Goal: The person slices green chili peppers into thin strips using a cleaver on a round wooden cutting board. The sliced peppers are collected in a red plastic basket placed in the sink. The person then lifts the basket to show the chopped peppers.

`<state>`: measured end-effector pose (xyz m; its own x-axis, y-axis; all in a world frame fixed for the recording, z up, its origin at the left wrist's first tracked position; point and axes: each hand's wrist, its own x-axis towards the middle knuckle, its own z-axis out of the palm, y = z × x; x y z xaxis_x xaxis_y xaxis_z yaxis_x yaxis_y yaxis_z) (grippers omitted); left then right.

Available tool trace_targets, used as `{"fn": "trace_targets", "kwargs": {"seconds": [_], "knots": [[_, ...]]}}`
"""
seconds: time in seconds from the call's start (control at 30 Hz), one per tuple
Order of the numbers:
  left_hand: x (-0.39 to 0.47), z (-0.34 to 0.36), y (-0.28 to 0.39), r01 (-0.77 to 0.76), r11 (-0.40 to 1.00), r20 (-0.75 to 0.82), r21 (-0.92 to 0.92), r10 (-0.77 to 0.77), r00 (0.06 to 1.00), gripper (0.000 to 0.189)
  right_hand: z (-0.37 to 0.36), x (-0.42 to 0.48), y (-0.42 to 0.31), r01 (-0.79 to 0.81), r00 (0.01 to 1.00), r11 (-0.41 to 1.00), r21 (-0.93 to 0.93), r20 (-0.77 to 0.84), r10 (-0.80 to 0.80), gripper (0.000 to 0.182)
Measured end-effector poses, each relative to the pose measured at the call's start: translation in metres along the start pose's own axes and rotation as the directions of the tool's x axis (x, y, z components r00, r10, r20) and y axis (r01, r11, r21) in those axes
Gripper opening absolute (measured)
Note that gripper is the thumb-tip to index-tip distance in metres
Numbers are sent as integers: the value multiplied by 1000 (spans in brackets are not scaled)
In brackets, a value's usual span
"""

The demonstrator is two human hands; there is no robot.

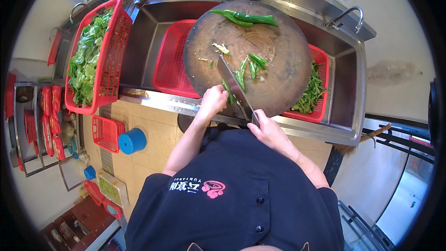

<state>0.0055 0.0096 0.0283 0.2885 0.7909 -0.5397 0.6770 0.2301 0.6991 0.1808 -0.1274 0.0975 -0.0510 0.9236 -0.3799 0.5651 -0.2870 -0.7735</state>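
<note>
My right hand (270, 130) grips the handle of a cleaver (237, 85), its blade slanting up and left over a round wooden chopping block (289, 59). Left of the blade, my left hand (214, 101) holds a piece of green chili pepper (227, 91) at the block's near edge. Cut green pepper strips (257, 63) lie just right of the cleaver. Pale seed core scraps (221, 48) rest beyond its tip. Several whole green chili peppers (249, 18) lie at the far side of the block.
The block sits across a steel sink (343, 87). Beneath its right side is a red basket (318, 116) holding cut green peppers (310, 94); another red basket (167, 66) is at left. A tilted red basket (113, 55) holds leafy greens (87, 62). A faucet (348, 17) curves over the right rim.
</note>
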Motion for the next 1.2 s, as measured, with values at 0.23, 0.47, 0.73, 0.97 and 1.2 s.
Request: {"fn": "trace_targets", "kwargs": {"seconds": [0.23,0.47,0.73,0.97,1.2], "knots": [[6,7,-10,-136,977,-53,164,146,988,24,29,8,-4,126,991,914,-385,3,-135,30],[7,9,-23,-213,972,-25,102,217,976,22,46,36,8,133,987,860,-493,-13,-160,29],[5,4,0,-10,998,-140,67,19,990,32,0,30,11,-2,1000,1000,18,-9,2,36],[6,-6,6,97,995,-44,-37,-99,994,25,-18,-3,-2,12,999,999,40,39,-14,34],[5,-3,5,89,995,-46,-49,-92,995,24,-6,-1,4,25,995,999,-23,94,-23,34]]}}
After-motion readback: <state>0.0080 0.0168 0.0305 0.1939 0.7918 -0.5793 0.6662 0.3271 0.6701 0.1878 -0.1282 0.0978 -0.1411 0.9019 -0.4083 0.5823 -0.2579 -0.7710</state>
